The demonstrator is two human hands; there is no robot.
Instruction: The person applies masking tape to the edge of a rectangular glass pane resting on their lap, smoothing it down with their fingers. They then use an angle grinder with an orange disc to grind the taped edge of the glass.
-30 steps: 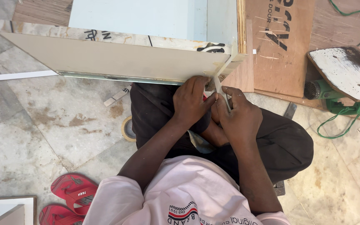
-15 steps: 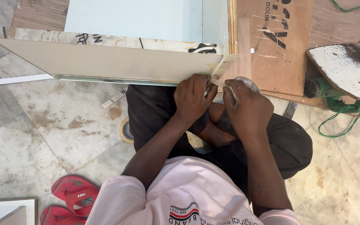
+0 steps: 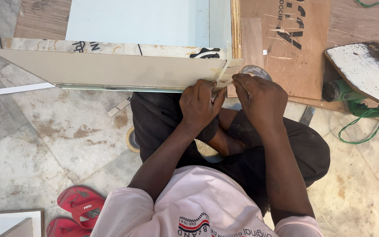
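A long beige laminated panel (image 3: 106, 70) stands on edge in front of me, its right corner over my lap. My left hand (image 3: 199, 103) presses on the lower right corner of the panel, fingers curled against a strip of masking tape (image 3: 223, 72) stuck across that corner. My right hand (image 3: 259, 94) holds a roll of masking tape (image 3: 255, 70) just right of the corner, the strip running from the roll to the panel.
A light blue board (image 3: 145, 22) lies behind the panel. Plywood sheets (image 3: 294, 48) lie at the upper right, with a green power tool (image 3: 365, 87) and its cord. Red sandals (image 3: 77, 208) sit at the lower left, a second tape roll (image 3: 131, 139) by my knee.
The roll in my right hand has moved up and right, away from the corner, drawing tape out. My left hand stays pressed on the corner. The view has shifted slightly.
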